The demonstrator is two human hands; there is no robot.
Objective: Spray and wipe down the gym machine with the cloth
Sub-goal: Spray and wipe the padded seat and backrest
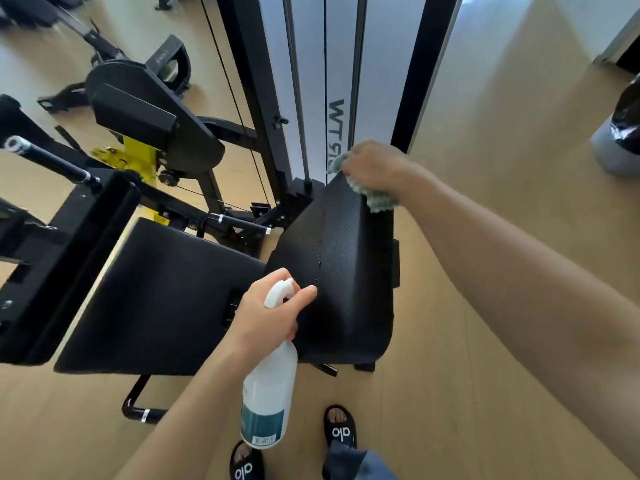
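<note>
While the left hand grips the spray bottle, finger on the trigger, droplets bead the back pad; the right hand clutches the green cloth at its top edge.

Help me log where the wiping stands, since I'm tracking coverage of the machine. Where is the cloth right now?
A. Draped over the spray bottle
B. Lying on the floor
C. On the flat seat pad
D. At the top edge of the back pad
D: the right hand presses the green cloth against the top edge of the black back pad, away from the seat pad.
</note>
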